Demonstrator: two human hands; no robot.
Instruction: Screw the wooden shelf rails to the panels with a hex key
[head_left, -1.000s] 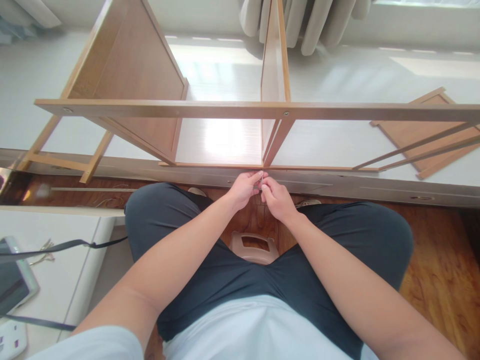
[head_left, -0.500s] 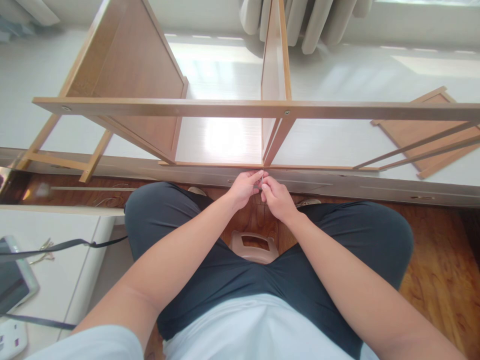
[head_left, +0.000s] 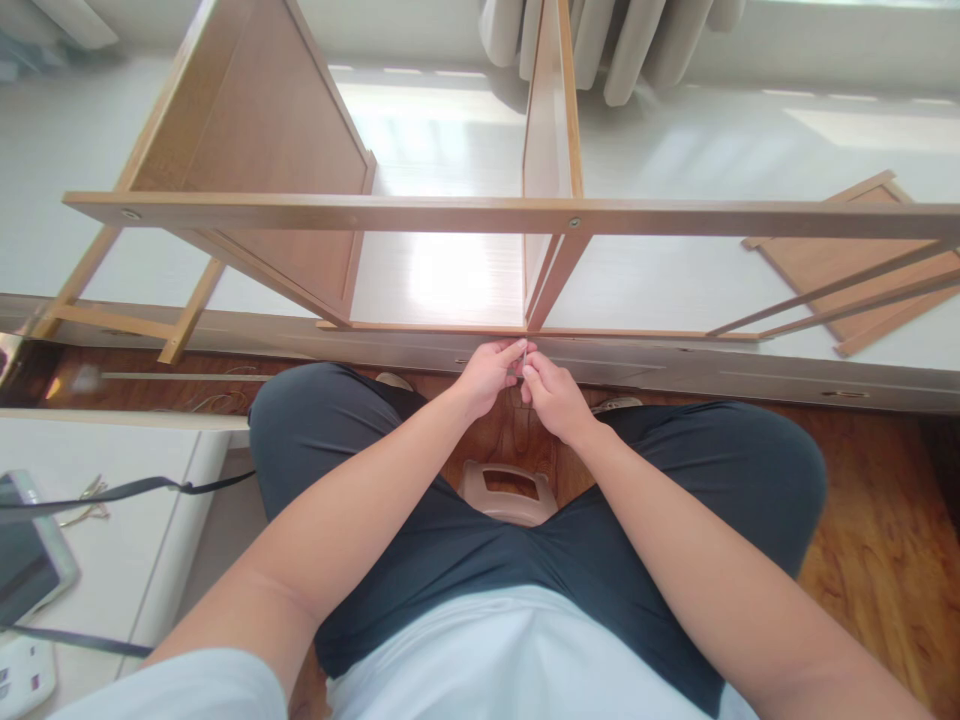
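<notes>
Wooden shelf frame (head_left: 480, 215) lies on its side, just past the person's knees. Below its middle divider (head_left: 551, 150), the left hand (head_left: 487, 378) and right hand (head_left: 551, 397) meet, fingers pinched on something tiny, too small to name. It could slip and roll under the frame, or a hard push could tip the divider. No writing can be read anywhere.

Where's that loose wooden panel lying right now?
The loose wooden panel lies flat on the white surface at the far right of the head view, behind the shelf frame and well away from both hands.
</notes>
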